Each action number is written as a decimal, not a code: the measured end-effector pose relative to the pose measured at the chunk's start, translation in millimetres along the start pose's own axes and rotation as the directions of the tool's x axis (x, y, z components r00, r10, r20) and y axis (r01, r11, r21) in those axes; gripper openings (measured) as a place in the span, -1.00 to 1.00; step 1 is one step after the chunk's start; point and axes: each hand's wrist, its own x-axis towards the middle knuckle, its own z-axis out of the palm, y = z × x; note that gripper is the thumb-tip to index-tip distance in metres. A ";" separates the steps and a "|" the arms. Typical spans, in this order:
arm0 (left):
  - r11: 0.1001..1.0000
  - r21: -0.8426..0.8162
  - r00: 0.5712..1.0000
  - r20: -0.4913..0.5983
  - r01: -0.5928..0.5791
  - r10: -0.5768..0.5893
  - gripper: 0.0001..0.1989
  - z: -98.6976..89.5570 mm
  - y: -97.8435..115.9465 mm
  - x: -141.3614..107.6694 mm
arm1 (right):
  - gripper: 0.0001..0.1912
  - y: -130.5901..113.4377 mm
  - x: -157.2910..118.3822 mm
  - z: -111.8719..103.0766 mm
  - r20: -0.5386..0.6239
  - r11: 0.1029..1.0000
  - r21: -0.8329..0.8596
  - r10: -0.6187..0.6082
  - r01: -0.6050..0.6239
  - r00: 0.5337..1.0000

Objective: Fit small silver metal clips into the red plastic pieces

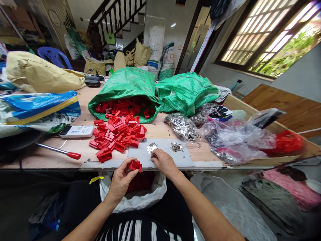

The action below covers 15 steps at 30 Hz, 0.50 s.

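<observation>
My left hand [122, 177] pinches a small red plastic part [135, 166] above the open white sack at the table edge. Over the grey sheet [185, 157], my right hand [163, 162] has its fingertips pressed together at the near side of a small pile of shiny flat metal pieces [152, 147]. Whether those fingers hold a piece is hidden. A second little heap of metal parts [176, 146] lies to the right on the sheet. To the left spreads a loose pile of red plastic parts [117, 132], spilling from a green woven sack [127, 82].
A white sack [157, 192] with red parts inside stands open below the table edge. Another green sack [185, 93], a clear bag of metal pieces [182, 127] and plastic bags [238, 134] lie right. At left are a white box [76, 131] and a red-tipped lever [74, 155].
</observation>
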 end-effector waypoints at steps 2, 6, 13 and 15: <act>0.996 -0.082 0.999 -0.006 0.037 -0.038 -0.59 0.6 1.6 1.3 | -0.91 -0.6 -1.3 -0.6 -0.026 0.999 0.053 0.000 0.001 1.000; 0.953 -0.272 0.991 0.016 0.132 -0.133 -0.50 4.0 10.0 3.3 | -0.94 -13.5 -7.6 -7.7 -0.048 0.958 0.284 -0.034 0.047 0.998; 0.884 -0.424 0.980 0.075 0.198 -0.184 -0.51 10.1 25.1 1.9 | -0.92 -47.7 -15.4 -14.5 -0.040 0.868 0.470 -0.159 0.159 0.987; 0.880 -0.429 0.979 0.094 0.202 -0.179 -0.54 9.5 27.0 1.8 | -0.92 -48.9 -15.7 -12.0 -0.045 0.858 0.478 -0.189 0.187 0.981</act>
